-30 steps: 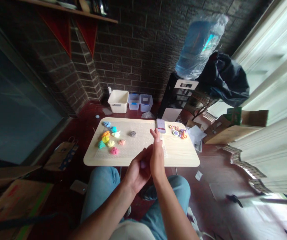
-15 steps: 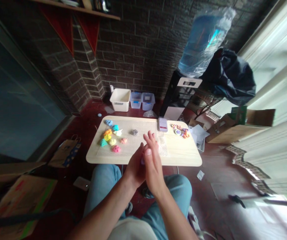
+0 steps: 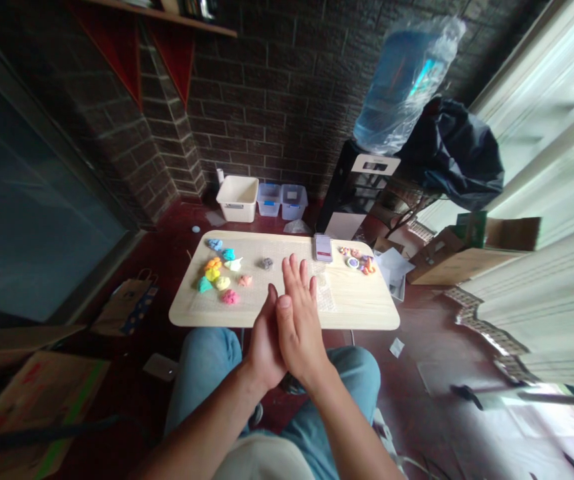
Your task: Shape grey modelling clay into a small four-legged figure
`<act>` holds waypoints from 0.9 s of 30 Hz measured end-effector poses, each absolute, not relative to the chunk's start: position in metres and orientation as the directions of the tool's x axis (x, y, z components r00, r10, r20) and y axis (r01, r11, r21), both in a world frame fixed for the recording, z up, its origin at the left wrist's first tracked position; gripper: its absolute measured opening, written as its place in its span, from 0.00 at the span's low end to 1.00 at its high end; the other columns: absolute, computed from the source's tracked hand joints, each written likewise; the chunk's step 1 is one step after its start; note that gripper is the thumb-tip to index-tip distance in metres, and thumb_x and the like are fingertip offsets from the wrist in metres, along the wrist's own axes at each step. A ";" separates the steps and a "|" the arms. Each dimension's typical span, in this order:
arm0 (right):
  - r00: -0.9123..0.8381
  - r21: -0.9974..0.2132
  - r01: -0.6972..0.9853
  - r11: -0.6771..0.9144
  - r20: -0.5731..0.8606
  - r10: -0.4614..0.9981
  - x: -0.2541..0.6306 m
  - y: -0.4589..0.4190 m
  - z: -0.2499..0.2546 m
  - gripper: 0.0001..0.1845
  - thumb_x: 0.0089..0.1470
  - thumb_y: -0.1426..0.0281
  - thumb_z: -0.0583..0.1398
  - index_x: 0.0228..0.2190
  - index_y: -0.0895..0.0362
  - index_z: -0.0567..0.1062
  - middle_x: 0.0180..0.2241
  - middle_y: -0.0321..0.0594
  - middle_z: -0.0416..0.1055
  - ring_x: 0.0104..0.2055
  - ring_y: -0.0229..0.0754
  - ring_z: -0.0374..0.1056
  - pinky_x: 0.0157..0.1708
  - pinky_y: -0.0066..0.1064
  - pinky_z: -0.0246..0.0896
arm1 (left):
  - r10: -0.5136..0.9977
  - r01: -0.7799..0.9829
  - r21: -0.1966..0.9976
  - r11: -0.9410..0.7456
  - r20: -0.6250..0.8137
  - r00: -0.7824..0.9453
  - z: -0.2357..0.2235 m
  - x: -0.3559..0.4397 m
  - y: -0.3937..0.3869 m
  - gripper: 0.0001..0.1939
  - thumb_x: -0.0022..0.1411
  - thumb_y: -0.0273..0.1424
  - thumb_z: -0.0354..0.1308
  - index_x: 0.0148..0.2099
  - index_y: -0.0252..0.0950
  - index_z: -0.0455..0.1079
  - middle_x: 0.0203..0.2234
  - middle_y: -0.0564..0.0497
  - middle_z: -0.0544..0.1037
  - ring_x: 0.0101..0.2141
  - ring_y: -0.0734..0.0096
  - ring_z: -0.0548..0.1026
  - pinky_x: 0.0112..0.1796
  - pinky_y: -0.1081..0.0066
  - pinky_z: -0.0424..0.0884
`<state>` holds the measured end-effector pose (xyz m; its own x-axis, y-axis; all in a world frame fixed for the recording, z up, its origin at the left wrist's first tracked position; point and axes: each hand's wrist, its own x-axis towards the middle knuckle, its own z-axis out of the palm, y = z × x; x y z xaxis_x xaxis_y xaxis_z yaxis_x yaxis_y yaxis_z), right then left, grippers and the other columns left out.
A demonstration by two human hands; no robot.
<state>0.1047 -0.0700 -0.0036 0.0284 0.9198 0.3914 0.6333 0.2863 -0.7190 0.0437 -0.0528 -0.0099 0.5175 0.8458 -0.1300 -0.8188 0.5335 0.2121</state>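
My left hand (image 3: 265, 337) and my right hand (image 3: 301, 327) are pressed palm to palm above the table's near edge. The right one lies over the left with its fingers stretched out and slightly apart. A bit of purple clay showed between the palms a moment ago; the hands now cover it. Beyond them on the table (image 3: 367, 313) is a grey clay lump (image 3: 267, 264). To the left lie several soft clay lumps, among them a pink one (image 3: 230, 297), a peach one (image 3: 245, 281), a green one (image 3: 204, 285) and a blue one (image 3: 215, 244).
A phone (image 3: 323, 247) lies at the table's far edge. Small shaped clay pieces (image 3: 353, 263) sit at the right end. Behind the table stand a white bin (image 3: 238, 200), clear blue boxes (image 3: 293, 202) and a water dispenser (image 3: 349, 193). A cardboard box (image 3: 467, 253) is at right.
My right hand has slid forward slightly over the left, and its fingers are straighter. The purple bit between the palms has gone out of sight. The whole view has shifted a little.
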 end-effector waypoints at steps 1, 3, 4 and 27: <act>0.021 -0.724 0.628 0.286 0.383 0.924 0.105 -0.070 -0.003 0.29 0.68 0.59 0.42 0.67 0.46 0.44 0.70 0.32 0.38 0.72 0.45 0.28 0.68 0.56 0.26 | 0.844 -0.818 0.211 0.536 -0.131 0.520 -0.010 0.044 -0.054 0.26 0.70 0.46 0.43 0.68 0.51 0.54 0.65 0.56 0.61 0.67 0.64 0.52 0.65 0.60 0.48; 0.034 -0.769 0.577 0.275 0.359 0.933 0.108 -0.069 -0.004 0.29 0.67 0.57 0.42 0.66 0.45 0.48 0.70 0.31 0.38 0.72 0.45 0.28 0.68 0.55 0.23 | 0.828 -0.800 0.211 0.561 -0.137 0.544 -0.009 0.044 -0.056 0.27 0.69 0.48 0.43 0.67 0.50 0.55 0.64 0.55 0.63 0.66 0.62 0.55 0.65 0.59 0.50; 0.069 -0.818 0.514 0.258 0.339 0.938 0.110 -0.067 -0.005 0.29 0.67 0.56 0.41 0.66 0.45 0.49 0.70 0.31 0.38 0.72 0.44 0.28 0.68 0.55 0.22 | 0.810 -0.782 0.212 0.587 -0.146 0.568 -0.007 0.043 -0.056 0.28 0.68 0.48 0.44 0.67 0.48 0.57 0.64 0.54 0.65 0.65 0.61 0.57 0.64 0.59 0.52; 0.465 -0.820 -0.487 0.303 0.050 0.884 0.114 -0.064 0.010 0.17 0.63 0.59 0.52 0.46 0.50 0.74 0.56 0.38 0.71 0.64 0.45 0.59 0.68 0.48 0.42 | 0.715 -0.726 0.054 0.686 -0.236 0.658 -0.005 0.031 -0.047 0.17 0.69 0.27 0.47 0.54 0.28 0.70 0.41 0.47 0.81 0.27 0.80 0.74 0.33 0.78 0.73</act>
<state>0.1135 -0.0641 0.0105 0.4653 0.8837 0.0499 -0.4867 0.3026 -0.8195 0.0310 -0.0465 -0.0045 0.6580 0.7152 -0.2356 -0.7259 0.6856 0.0539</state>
